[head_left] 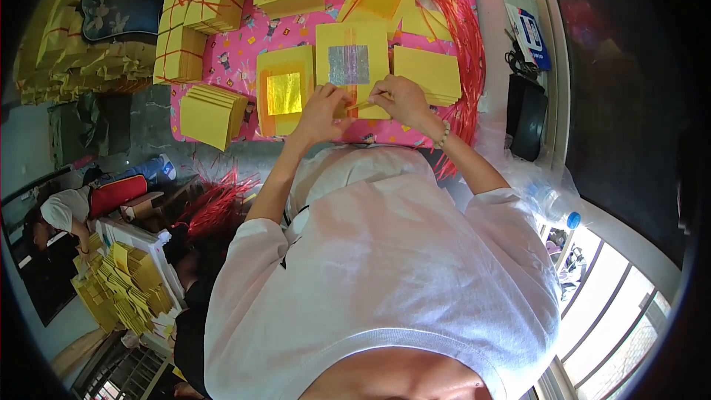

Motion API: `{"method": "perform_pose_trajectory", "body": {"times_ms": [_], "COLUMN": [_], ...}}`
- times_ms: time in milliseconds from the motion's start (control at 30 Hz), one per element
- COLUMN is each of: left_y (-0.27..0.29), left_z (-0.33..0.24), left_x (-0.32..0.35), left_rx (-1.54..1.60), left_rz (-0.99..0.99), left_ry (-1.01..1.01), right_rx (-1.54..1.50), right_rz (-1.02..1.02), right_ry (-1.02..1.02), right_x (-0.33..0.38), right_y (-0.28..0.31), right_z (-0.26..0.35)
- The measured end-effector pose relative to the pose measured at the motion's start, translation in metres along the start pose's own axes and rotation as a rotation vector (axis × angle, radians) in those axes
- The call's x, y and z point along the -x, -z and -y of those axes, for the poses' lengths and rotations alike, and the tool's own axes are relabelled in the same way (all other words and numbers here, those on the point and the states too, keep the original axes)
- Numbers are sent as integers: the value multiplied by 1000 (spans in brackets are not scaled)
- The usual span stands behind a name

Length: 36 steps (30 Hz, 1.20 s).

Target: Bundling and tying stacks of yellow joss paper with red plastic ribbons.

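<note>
In front of me lies a stack of yellow paper (378,48) with a silver foil square (348,64) on top. A thin red-orange plastic ribbon (352,32) runs down its middle. At the near edge, my left hand (323,115) is closed with its fingertips on the ribbon. My right hand (404,101) pinches the ribbon from the other side; the fingers partly hide it. Left of this stack is yellow paper with a gold foil square (284,94). Right of it sits a plain yellow paper stack (428,72).
Tied yellow bundles (215,3) stand at the back left of the pink patterned tablecloth (229,59). Red ribbons (463,67) hang along its right side. A fanned yellow stack (211,117) lies front left. A plastic bottle (552,207) is at right. Another person (70,211) works at lower left.
</note>
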<state>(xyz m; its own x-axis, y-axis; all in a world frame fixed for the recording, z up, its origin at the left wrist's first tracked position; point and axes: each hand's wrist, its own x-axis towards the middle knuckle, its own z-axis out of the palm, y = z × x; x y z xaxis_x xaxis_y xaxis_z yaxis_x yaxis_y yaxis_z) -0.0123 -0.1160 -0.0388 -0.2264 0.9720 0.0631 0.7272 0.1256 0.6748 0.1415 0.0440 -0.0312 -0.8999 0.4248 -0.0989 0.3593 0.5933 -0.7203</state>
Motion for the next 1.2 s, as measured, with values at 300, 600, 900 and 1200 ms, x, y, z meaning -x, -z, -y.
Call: {"method": "perform_pose_trajectory", "body": {"times_ms": [300, 600, 900, 1200], "left_y": [21, 42, -3, -3], "left_z": [-17, -15, 12, -8], "left_x": [-27, -32, -37, -50], "left_rx": [-162, 922, 637, 894], "left_rz": [-93, -122, -254, -275], "left_ry": [36, 144, 103, 41], "right_rx": [-121, -870, -814, -715], "right_rz": [-361, -105, -33, -112], "right_ry": [161, 14, 103, 78], "right_x": [-11, -35, -24, -17], "right_y": [33, 13, 4, 16], "right_z": [26, -7, 4, 13]}}
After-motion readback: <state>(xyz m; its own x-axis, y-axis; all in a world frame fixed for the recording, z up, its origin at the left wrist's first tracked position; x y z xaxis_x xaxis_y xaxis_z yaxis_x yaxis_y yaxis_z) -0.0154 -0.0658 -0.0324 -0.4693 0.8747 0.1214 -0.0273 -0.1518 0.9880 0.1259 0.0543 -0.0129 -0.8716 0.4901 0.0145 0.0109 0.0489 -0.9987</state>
